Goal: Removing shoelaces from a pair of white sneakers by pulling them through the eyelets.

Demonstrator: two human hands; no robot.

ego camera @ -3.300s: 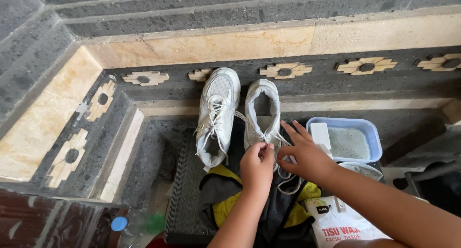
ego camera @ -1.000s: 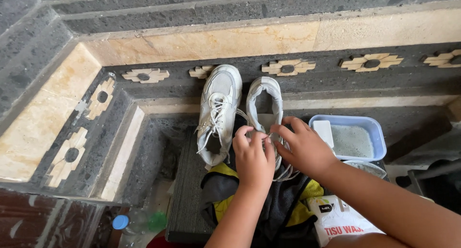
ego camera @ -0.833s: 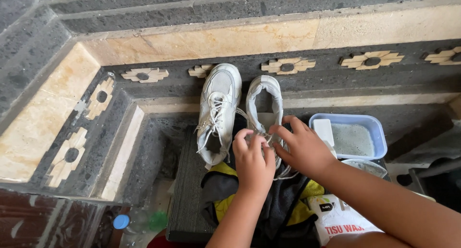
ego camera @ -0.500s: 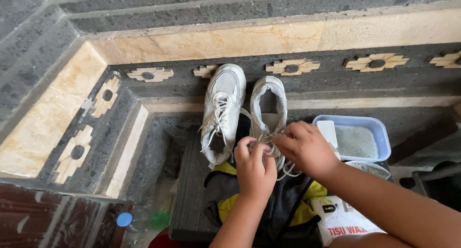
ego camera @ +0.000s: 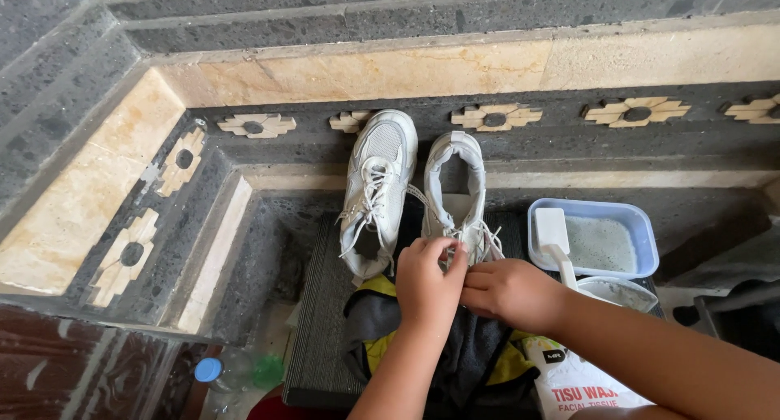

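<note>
Fingers [ego camera: 443,253] of two hands pinch laces on one of two white shoes [ego camera: 457,192].

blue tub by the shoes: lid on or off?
Off. The blue tub is open-topped, showing soapy grey water inside, with a white brush resting across its rim. No lid is visible.

A dark ribbed mat [ego camera: 321,322] on the stone floor [ego camera: 268,249] carries two white shoes [ego camera: 374,192] leaning on the step, a grey-and-yellow cloth [ego camera: 479,363] and a blue tray [ego camera: 605,241].
</note>
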